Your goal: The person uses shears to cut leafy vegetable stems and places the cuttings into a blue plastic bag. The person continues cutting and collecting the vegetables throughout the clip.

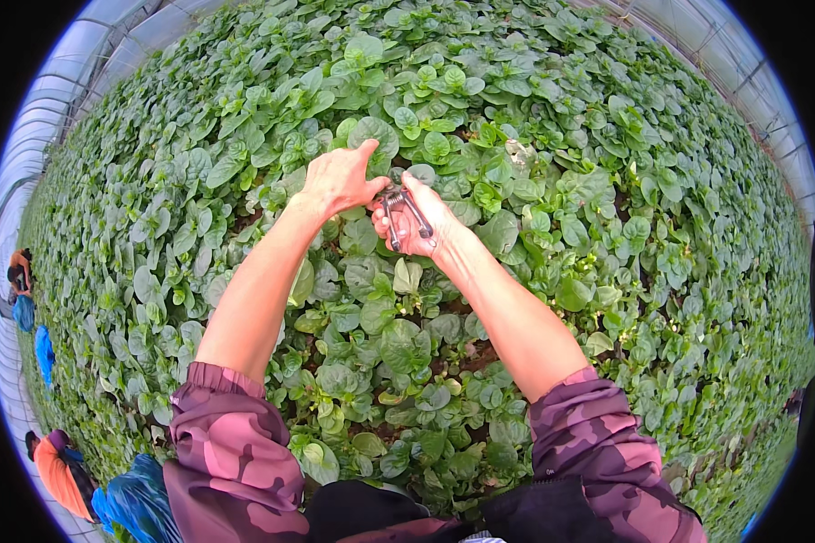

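Note:
My right hand (414, 214) holds a pair of small spring-loaded pruning snips (401, 210) in its upturned palm, with the dark handles spread and pointing back towards me. My left hand (339, 178) is just to the left, its thumb and forefinger apart and one fingertip beside the snips' head; whether it touches them or pinches a stem there, I cannot tell. The blades are mostly hidden. Broad-leaved green plants (404, 346) grow all around and below both hands, and a round leaf (375, 136) stands just beyond my left hand.
Dense leafy plants fill the greenhouse bed. At the lower left, a person in an orange top (61, 475) is beside a blue plastic bag (139, 499). Farther off are another person (20, 271) and more blue bags (44, 354). Metal hoops (68, 78) line the film wall.

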A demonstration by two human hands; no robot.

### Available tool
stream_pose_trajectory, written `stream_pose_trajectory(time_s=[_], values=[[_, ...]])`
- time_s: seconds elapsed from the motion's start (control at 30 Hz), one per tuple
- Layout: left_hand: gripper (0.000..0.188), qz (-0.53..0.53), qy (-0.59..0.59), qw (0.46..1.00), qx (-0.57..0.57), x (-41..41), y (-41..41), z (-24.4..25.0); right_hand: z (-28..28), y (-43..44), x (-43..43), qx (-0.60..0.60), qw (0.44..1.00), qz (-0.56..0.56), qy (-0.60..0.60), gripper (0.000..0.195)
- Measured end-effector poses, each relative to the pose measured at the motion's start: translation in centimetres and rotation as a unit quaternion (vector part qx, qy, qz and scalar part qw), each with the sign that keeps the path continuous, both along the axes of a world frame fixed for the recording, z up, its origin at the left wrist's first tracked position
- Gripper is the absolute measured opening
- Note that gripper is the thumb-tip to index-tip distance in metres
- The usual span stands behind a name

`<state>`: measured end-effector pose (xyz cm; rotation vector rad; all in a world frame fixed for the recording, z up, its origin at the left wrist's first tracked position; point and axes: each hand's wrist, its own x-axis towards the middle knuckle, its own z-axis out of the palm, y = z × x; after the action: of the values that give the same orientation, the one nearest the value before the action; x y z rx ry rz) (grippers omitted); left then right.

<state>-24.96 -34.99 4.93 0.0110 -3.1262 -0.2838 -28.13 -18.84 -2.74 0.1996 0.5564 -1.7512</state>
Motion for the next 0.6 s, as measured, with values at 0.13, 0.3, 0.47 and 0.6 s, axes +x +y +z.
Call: stream_pose_trajectory(time_s=[0.13, 0.3, 0.47, 0.6], values=[[0.029, -0.013, 0.007, 0.994, -0.107, -1.0, -1.6, -2.1, -0.2, -1.2, -0.2, 0.02, 0.999, 0.005, -0.041, 0.078], [0.013, 0.007, 0.106, 0.99, -0.089, -0.7, -3.6, -3.6, -0.4, -1.6, -0.4, 0.011, 0.998, 0.028, -0.048, 0.082], [0.013, -0.008, 0.105, 0.989, -0.099, -0.6, -3.3, -3.6, 0.0, -1.3, -0.8, 0.034, 0.999, 0.03, -0.027, 0.079], [0.014, 0.017, 0.114, 0.989, -0.096, -0.2, -4.0, -3.8, -0.1, -1.0, -0.1, -0.002, 0.998, 0.044, -0.037, 0.079]])
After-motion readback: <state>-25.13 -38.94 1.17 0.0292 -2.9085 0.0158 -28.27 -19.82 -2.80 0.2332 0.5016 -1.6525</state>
